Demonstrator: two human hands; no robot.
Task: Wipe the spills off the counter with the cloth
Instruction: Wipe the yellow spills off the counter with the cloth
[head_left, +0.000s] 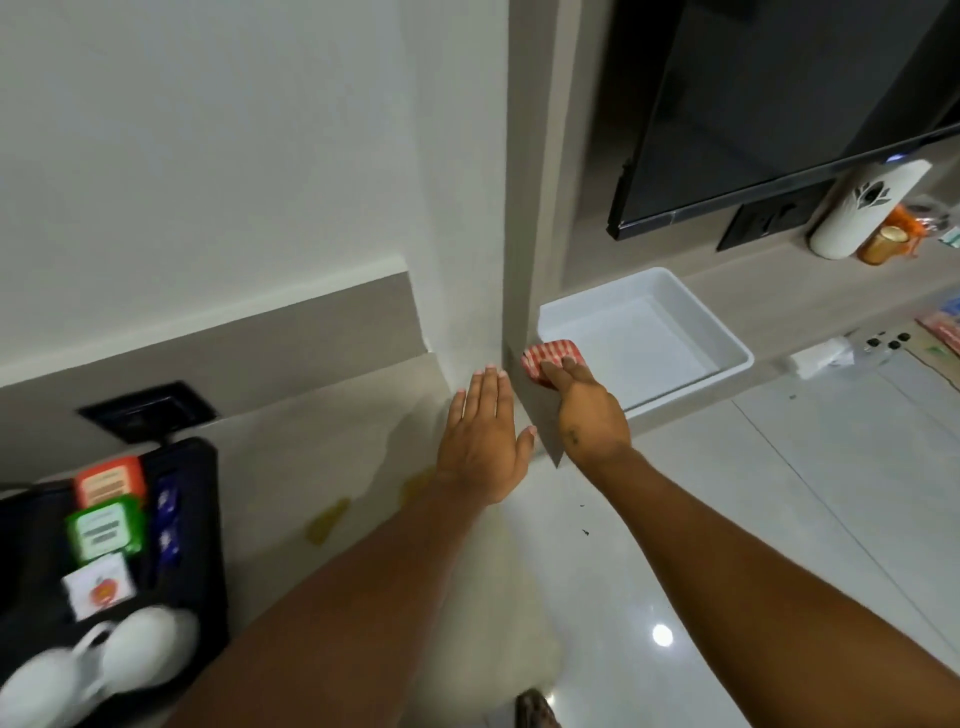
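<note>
A folded red-and-white checked cloth (548, 361) lies on the front left corner of a white tray (727, 343). My right hand (589, 410) reaches over it, fingertips resting on the cloth. My left hand (485, 441) lies flat, fingers spread, on the beige counter (311, 457) by the wall corner. Two yellowish spills mark that counter: one (326, 521) near its front edge, another (418, 483) partly under my left wrist.
A black tray (208, 519) with tea sachets and white cups sits at the left. A wall socket is behind it. To the right, a television hangs over a shelf with a white vase, jars, crumpled tissue and papers. Glossy floor tiles lie below.
</note>
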